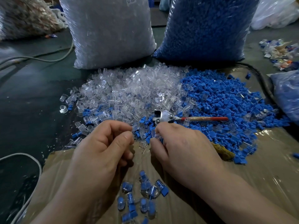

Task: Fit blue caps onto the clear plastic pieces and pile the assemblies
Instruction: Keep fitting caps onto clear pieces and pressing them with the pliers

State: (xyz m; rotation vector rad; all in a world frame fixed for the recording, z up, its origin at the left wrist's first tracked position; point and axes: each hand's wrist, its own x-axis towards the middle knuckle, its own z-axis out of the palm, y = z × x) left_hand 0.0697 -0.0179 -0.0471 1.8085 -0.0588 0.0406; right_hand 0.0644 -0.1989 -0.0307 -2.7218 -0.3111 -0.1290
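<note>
My one camera rides on my head, wide-angled, facing forward and tilted down at the work surface. It sits close over my left hand (103,143) and right hand (181,146), which fill the lower middle. The clear pieces (129,88) and blue caps (226,101) lie just beyond; the white bag (110,33) and the blue bag (207,29) stand farther off, cut by the top edge.
</note>
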